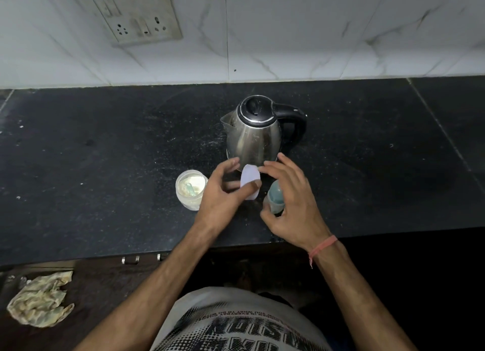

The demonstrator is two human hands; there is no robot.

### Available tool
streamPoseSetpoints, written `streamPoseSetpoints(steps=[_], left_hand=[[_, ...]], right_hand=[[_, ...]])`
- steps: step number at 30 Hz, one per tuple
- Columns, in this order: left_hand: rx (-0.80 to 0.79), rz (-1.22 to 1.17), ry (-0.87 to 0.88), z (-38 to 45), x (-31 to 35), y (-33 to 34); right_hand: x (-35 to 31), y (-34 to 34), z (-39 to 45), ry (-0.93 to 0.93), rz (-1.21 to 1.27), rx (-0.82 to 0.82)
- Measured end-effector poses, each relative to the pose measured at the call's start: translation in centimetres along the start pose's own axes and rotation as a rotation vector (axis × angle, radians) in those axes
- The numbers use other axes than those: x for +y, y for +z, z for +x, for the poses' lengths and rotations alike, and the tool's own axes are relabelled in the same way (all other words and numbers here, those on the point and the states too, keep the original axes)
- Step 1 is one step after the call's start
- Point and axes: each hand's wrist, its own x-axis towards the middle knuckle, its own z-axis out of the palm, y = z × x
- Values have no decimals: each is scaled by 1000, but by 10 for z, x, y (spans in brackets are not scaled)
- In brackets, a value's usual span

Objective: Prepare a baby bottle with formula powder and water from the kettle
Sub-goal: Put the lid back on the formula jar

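Note:
An open glass jar of pale formula powder (190, 190) with a teal scoop in it stands on the black counter (105, 167). Behind the hands is a steel kettle (253, 135), lid closed, black handle pointing right. My left hand (223, 196) pinches a white lid-like piece (249, 178) between thumb and fingers, just in front of the kettle. My right hand (291, 201) has its fingers spread, with a fingertip at the white piece's right edge. It curves over a small baby bottle with a teal cap (275, 197), which stands upright and is partly hidden by that hand.
A marble-tiled wall with a socket panel (139, 17) rises behind the counter. The counter's front edge runs just below my wrists. A crumpled yellowish cloth (40, 301) lies on a lower surface at the bottom left.

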Motion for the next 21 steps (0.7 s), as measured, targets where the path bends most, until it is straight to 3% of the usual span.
streamPoseSetpoints(steps=[4,10,12,13,17,19,21], left_hand=[[-76,-270,-76,1,16,-2],[-139,-406,-142,-4,26,-16],[-117,-333,-109,-7,33,-24],[-32,-276,-73,-8,34,-30],[528,46,153,-6,14,-76],[523,217,186,-6,-6,-102],[339,410,115,-6,-29,-118]], right_hand=[[-10,0,14,6,44,-35],[-20,-3,32,30,211,-60],[-24,-2,38,60,308,-103],[-26,-2,41,69,335,-105],[-28,1,51,97,383,-55],[-29,4,57,101,385,-55],[-30,9,63,85,356,-92]])
